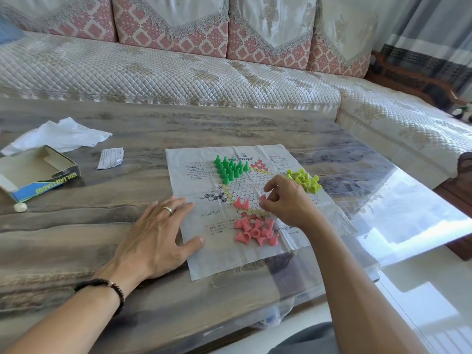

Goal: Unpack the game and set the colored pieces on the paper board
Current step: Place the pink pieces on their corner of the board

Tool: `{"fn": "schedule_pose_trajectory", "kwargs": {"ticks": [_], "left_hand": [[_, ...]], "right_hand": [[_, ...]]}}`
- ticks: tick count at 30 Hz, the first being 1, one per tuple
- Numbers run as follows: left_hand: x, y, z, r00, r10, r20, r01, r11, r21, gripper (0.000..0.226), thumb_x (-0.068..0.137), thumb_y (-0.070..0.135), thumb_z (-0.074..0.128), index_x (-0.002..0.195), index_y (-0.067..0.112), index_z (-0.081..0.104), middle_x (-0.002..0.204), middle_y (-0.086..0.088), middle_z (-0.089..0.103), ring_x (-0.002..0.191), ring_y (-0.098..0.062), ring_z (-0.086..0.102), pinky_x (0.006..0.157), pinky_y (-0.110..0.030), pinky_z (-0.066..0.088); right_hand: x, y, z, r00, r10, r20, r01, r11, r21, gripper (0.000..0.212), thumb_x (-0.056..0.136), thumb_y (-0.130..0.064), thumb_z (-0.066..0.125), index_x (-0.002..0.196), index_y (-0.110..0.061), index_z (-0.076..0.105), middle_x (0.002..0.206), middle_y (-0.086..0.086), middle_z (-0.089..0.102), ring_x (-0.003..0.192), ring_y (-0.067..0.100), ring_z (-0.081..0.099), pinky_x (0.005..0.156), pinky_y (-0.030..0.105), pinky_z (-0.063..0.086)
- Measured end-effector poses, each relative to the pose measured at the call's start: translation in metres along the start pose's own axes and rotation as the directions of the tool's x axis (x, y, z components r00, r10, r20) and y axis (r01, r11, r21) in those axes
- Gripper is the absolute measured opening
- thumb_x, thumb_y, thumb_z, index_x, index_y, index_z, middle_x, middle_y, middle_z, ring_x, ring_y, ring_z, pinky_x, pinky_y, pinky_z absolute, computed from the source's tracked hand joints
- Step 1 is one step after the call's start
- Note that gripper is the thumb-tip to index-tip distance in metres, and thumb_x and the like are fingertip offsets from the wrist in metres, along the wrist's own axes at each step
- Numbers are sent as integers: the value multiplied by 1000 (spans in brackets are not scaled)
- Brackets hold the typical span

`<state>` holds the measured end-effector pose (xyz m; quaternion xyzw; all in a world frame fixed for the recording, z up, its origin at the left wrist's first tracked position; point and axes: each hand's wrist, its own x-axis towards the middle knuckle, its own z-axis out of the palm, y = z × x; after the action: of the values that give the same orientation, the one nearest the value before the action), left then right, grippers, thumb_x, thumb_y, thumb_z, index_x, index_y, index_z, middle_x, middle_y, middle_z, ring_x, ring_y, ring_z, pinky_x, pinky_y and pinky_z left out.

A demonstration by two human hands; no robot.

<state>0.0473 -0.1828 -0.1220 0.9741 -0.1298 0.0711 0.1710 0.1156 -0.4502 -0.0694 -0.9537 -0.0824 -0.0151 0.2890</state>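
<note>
The paper board [222, 241] lies flat on the tabletop [76, 226], creased, printed with a star of small hexagonal cells and blocks of text. Three colours of cone-shaped pieces are on it. The green pieces [229, 167], about sixteen, stand upright in a tight cluster on the board's far-left part. The yellow pieces [305, 180], roughly a dozen, lie tumbled in a heap at the right edge. The pink heap [256, 231], around fifteen, lies jumbled on the near part of the board, and two pink pieces [242, 203] stand upright on the cells just beyond it.

The right hand [288, 200] hovers over the middle of the board, its fingers [270, 186] curled, pinching one pink piece [262, 198] at the tips. The left hand [158, 233] lies flat, fingers spread and straight, pressing the board's left edge and the tabletop; it wears one ring, and a dark bead bracelet [107, 284] circles the wrist.

To the far left sit one open box [35, 172] with a blue and black side, one white tissue [58, 135], one folded leaflet [111, 158], and one coin [20, 206] near the box.

The tabletop is grey-brown stone pattern under a glossy sheet that reflects window light at the right. Behind it runs a quilted pale sofa [178, 72] with four pink-patterned back cushions; a curtain [434, 26] hangs at the far right.
</note>
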Motion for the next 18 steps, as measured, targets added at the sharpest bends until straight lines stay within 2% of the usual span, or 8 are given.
{"fn": "schedule_pose_trajectory", "kwargs": {"ticks": [5, 8, 12, 18], "left_hand": [[-1, 0, 0, 1000, -10, 10, 10, 1000, 3, 94, 69, 78, 21, 147, 27, 30, 154, 11, 26, 143, -5, 16, 117, -26, 2], [-1, 1, -1, 1000, -10, 9, 10, 1000, 5, 94, 69, 78, 20, 147, 27, 30, 155, 11, 25, 143, -5, 15, 117, -25, 2], [-1, 1, -1, 1000, -7, 8, 7, 1000, 2, 93, 69, 78, 20, 147, 28, 31, 155, 11, 25, 143, -5, 15, 115, -23, -1], [-1, 1, -1, 1000, -7, 3, 7, 1000, -10, 93, 68, 78, 21, 145, 27, 35, 154, 9, 27, 143, -6, 17, 115, -23, 0]], "right_hand": [[2, -5, 1, 998, -39, 40, 44, 992, -119, 11, 85, -12, 64, 93, -12, 72, 79, -4, 66, 71, 7, 60, 58, 13, 43], [1, -6, 2, 994, -40, 106, 56, 988, -144, 11, 83, -10, 65, 92, -12, 73, 74, -6, 65, 66, 3, 58, 53, 8, 39], [2, -6, 4, 989, -33, 144, 52, 990, -134, 8, 84, -13, 68, 90, -12, 72, 74, -4, 68, 68, 9, 64, 56, 16, 46], [5, -5, 8, 989, -47, 143, 66, 989, -134, 7, 85, -14, 68, 90, -12, 71, 74, -6, 65, 66, 6, 59, 55, 15, 42]]}}
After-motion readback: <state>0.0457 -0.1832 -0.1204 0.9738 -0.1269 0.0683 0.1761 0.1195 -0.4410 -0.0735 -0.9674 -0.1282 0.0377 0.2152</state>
